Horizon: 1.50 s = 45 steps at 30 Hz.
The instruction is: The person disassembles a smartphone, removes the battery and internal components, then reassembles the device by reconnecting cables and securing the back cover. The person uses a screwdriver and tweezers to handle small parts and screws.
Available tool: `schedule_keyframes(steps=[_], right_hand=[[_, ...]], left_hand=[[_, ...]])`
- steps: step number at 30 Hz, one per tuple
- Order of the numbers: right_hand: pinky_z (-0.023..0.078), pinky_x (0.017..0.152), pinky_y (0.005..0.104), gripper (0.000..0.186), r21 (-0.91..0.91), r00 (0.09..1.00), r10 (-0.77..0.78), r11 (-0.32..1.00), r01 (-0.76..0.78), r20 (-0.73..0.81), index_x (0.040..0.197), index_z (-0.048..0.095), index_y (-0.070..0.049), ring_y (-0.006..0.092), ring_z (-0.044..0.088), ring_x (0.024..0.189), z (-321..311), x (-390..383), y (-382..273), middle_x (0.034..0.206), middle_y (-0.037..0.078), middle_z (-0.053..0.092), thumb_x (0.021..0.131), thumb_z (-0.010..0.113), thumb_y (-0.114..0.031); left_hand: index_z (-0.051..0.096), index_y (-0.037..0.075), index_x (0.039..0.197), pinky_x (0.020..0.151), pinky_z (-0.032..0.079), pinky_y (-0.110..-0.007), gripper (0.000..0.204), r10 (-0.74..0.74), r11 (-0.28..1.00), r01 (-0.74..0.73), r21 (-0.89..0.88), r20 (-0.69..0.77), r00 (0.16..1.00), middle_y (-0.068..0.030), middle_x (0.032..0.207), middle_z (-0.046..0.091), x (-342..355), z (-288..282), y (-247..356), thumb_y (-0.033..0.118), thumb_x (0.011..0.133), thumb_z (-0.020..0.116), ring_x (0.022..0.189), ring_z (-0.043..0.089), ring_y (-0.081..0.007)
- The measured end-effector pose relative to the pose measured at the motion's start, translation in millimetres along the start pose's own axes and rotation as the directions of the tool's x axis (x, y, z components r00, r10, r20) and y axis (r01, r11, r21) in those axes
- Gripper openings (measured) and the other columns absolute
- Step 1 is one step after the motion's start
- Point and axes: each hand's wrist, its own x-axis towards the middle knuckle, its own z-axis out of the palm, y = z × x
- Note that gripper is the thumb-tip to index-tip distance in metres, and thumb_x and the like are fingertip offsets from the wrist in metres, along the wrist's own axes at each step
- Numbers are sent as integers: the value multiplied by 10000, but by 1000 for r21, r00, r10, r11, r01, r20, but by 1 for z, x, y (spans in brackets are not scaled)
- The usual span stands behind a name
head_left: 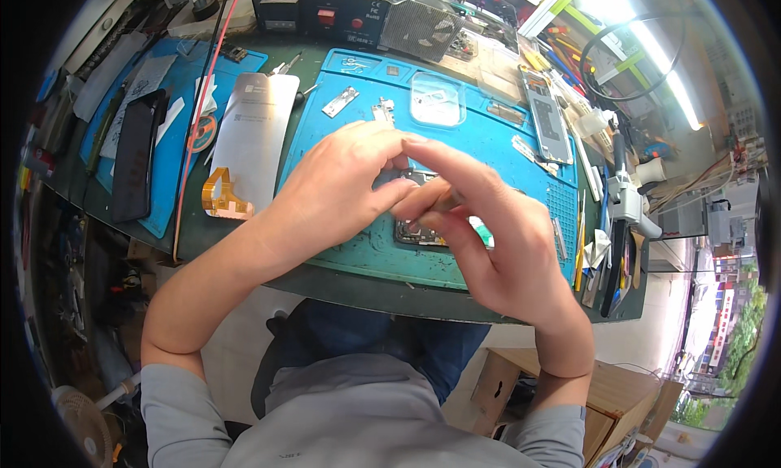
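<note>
An opened phone body lies on the blue repair mat, largely covered by my hands. My left hand arches over its left side, fingers bent and thumb reaching rightward; whatever its fingertips grip is hidden. My right hand is closed, thumb and fingers pinched just above the phone around something small that I cannot make out, its index finger arched toward my left hand's fingers. A small green item shows behind my right thumb.
A silver screen panel with an orange flex cable and a black phone lie left. Behind are a clear tray, small metal parts and a black boxy device. At right stand another phone frame, tools and a jointed stand.
</note>
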Motion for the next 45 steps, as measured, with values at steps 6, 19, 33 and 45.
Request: schedule_keyframes(steps=[6,19,33,45], right_hand=[[639,803,332,589,-19,1000,15,1000,-15,-2,1429,639,7,238,781,912,-1,-1,-4,1280,146,767,863,787,80],[621,865,363,576,150,991,131,980,-132,16,1478,596,0,224,802,912,-7,-2,10,1128,164,804,921,731,57],[606,887,288,308,311,833,355,921,-234,-425,1314,633,1,157,782,997,0,16,97,1064,123,818,1026,721,-65],[598,937,326,396,312,889,265,938,-148,-373,1410,555,18,196,771,1035,-9,9,60,1065,152,798,1050,688,-80]], left_hand=[[723,-27,1117,912,540,-428,273,5,999,-5,44,-2,1000,-162,1081,726,-1,4,-7,69,861,730,1024,678,-351],[721,-18,1139,835,568,-352,285,-34,999,34,34,3,999,-123,1020,697,-1,1,-4,68,874,781,958,694,-248],[712,-20,1155,798,582,-341,231,-85,996,86,19,-40,996,-118,970,711,-1,1,3,30,937,769,860,716,-219],[743,43,1149,682,578,-297,228,9,999,2,48,-233,973,-70,1004,737,3,2,4,40,927,792,846,714,-164]])
